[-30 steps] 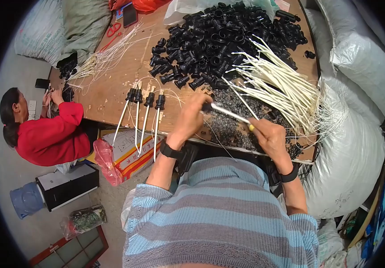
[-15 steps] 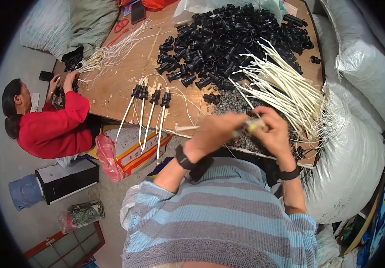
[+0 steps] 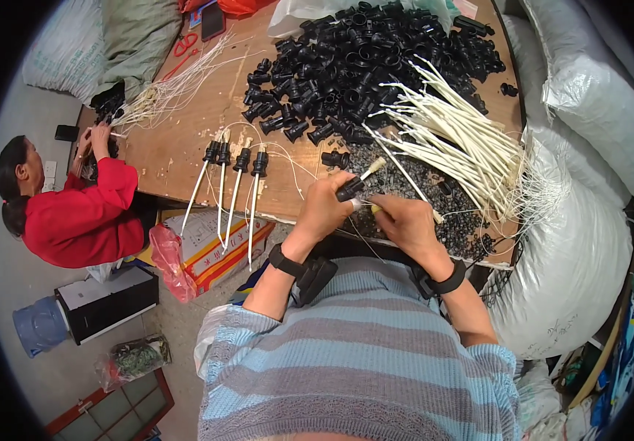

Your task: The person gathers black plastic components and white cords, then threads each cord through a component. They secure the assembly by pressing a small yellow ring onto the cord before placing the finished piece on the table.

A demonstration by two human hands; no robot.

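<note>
We saw the left hand (image 3: pixel 324 209) clasping a black socket (image 3: pixel 350 189), the right hand (image 3: pixel 411 224) curled close by; what it pinched, we couldn't tell.

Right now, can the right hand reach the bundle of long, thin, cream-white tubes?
Probably yes: the right hand is near these tubes; small dark parts lie between, but nothing tall blocks it.

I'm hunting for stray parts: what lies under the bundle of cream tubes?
At the left edge of the cream tubes, small dark pieces and black sockets show between their tips; whatever lies under their middle is covered.
</note>
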